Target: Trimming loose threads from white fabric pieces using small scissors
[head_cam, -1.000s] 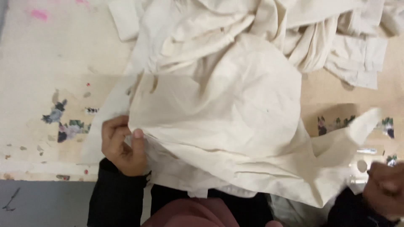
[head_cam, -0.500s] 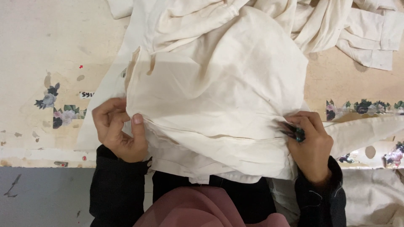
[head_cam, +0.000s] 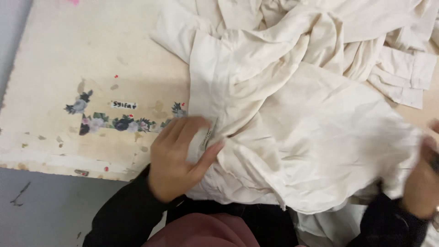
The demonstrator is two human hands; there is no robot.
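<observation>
Worn cream table; floral decal; perhaps grey floor.

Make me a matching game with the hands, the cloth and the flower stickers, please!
Things:
1. left hand
2. right hand
3. cream cloth
4. flower stickers

Descriptions:
A. blurred at the right edge of the picture, at the cloth's edge
B. stuck on the worn table top, left of the cloth
C. crumpled in a big pale pile across the table
D. pinching a small label on the cloth's left edge

Pairs: 1-D, 2-A, 3-C, 4-B
</observation>
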